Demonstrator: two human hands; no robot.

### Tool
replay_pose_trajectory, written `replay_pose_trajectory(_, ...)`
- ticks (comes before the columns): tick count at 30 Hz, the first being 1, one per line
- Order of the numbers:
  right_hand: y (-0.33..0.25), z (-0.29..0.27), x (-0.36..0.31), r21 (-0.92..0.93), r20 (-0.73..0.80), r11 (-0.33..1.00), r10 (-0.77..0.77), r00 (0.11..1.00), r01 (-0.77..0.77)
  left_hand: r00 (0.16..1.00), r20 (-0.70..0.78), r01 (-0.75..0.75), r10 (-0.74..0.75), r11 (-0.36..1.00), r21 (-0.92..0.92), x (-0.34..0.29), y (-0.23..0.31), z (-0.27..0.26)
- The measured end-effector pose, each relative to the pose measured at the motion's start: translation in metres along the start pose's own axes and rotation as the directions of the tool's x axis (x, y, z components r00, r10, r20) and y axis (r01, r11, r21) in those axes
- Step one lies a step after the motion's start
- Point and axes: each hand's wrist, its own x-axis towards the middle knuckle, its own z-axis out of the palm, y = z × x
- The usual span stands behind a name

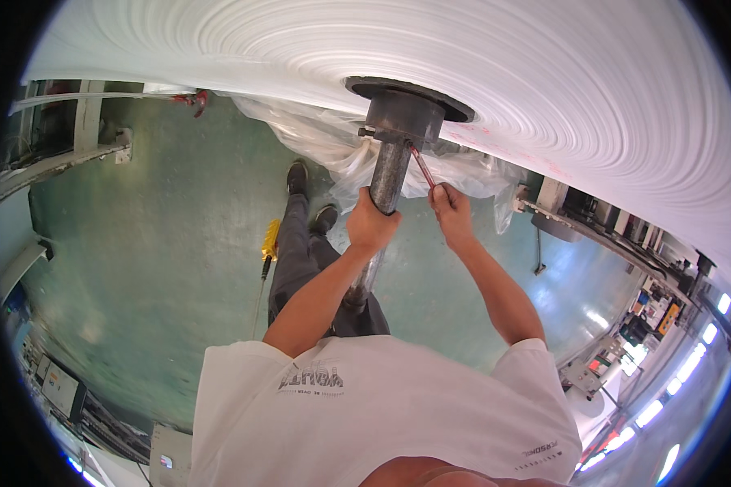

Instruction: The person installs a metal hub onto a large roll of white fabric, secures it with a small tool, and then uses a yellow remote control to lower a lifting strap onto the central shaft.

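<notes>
A steel shaft (391,172) juts toward me from a dark collar (404,116) with a wide round flange (455,108), set against the end of a huge white roll (544,73). My left hand (372,223) is wrapped around the shaft, below the collar. In my right hand (451,213) is a slim red wrench-like tool (421,166); its far end meets the underside of the collar, and its exact tip is too small to make out. A bolt (366,132) sticks out of the collar's left side.
Crumpled clear plastic film (300,134) hangs under the roll. A yellow hoist pendant (270,240) dangles on a cable left of my legs. Machine frames stand at left (81,154) and right (609,239). The floor (179,203) is green.
</notes>
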Motion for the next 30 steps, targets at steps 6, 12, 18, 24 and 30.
replay_pose_trajectory(6, 0.018, -0.018, -0.001, -0.311, -0.026, 0.876, -0.395, 0.918, 0.368, 0.998, -0.036, -0.045, 0.045, 0.999, 0.017, -0.003, -0.015, 0.008)
replay_pose_trajectory(12, 0.017, -0.055, -0.06, 0.051, -0.055, 0.963, -0.263, 0.963, 0.266, 0.976, -0.154, -0.164, 0.155, 0.985, -0.049, -0.015, -0.026, 0.002)
replay_pose_trajectory(18, 0.225, -0.129, -0.086, -0.157, -0.173, 0.985, -0.096, 0.98, 0.069, 0.949, -0.264, -0.252, 0.173, 0.918, -0.307, -0.072, -0.138, -0.02)
replay_pose_trajectory(24, 0.327, -0.16, -0.102, -0.563, -0.148, 0.804, -0.328, 0.933, 0.193, 0.862, -0.277, 0.402, -0.424, 0.905, -0.136, -0.231, -0.305, -0.114)
replay_pose_trajectory(30, 0.219, -0.039, -0.164, -0.136, 0.098, 0.954, -0.255, 0.962, 0.267, 0.56, -0.802, -0.268, 0.207, 0.961, 0.061, -0.289, -0.347, -0.21)
